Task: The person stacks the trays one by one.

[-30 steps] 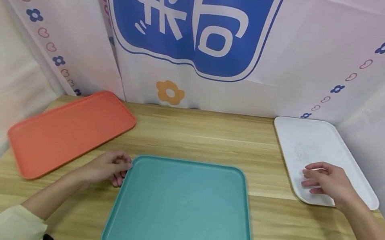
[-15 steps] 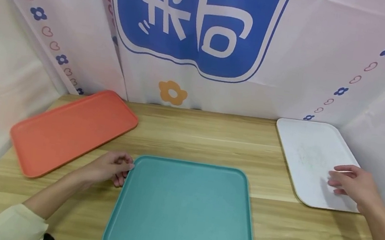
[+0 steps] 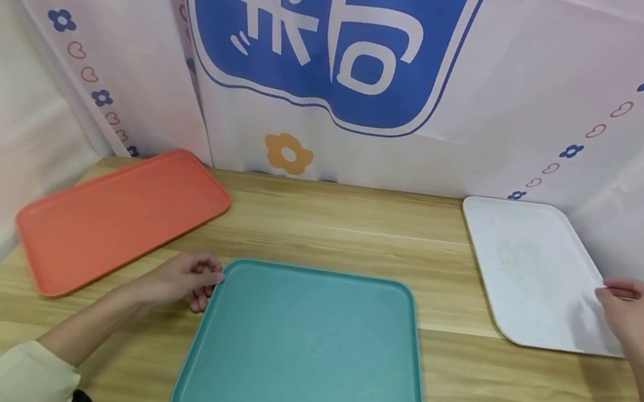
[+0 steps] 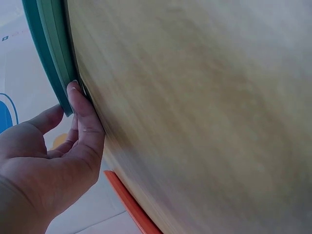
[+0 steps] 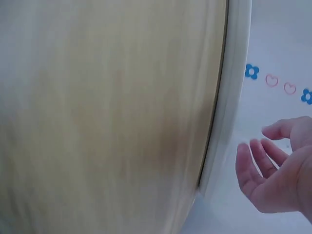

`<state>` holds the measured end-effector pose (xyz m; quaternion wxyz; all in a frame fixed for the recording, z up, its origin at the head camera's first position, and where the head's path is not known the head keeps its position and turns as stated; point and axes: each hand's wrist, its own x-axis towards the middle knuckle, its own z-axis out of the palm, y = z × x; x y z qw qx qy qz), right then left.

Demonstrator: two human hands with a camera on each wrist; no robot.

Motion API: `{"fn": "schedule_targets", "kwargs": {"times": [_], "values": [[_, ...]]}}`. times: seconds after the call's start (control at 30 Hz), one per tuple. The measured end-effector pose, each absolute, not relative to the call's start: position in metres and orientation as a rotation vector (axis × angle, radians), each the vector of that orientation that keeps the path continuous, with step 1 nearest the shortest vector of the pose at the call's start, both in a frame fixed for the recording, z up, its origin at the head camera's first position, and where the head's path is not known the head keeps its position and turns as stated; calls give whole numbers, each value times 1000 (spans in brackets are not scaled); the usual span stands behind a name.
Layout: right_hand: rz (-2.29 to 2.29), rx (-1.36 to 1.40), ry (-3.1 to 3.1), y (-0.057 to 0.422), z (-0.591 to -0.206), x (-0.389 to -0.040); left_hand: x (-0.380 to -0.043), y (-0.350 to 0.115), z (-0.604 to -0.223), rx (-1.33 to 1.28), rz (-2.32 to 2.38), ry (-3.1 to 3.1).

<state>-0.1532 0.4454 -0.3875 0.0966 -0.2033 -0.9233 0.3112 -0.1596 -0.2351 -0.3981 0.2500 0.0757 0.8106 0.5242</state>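
Bearing large white characters [image 3: 276, 10], a blue panel [image 3: 319, 51] hangs behind; the left hand [image 3: 186, 280] pinches the teal tray [image 3: 306, 355]; the right hand [image 3: 643, 316], loosely curved, holds nothing near the white tray [image 3: 530, 289].

The left grip [image 3: 189, 280] pinches, its forearm [image 3: 97, 323] angled inward; the right grip [image 3: 641, 316] curls loosely, thumb [image 5: 277, 130] and fingertips [image 5: 242, 149] apart.

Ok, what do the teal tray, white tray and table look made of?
Teal tray: probably moulded plastic, satin; even colour, rounded corners, raised rim.
White tray: likely plastic too, smooth, with similar rounded corners; faint marks show on its face.
Table: wood or wood-look laminate, low sheen; streaky grain shows, but I can't tell which.
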Motion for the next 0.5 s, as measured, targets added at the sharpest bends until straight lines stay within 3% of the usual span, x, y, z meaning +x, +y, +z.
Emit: {"fn": "schedule_targets", "kwargs": {"times": [0.27, 0.5], "values": [[685, -606, -2840, 462, -388, -150, -158, -236, -400, 207, 1429, 2216], [760, -763, -2919, 469, -392, -150, -157, -237, -402, 202, 1430, 2213]]}}
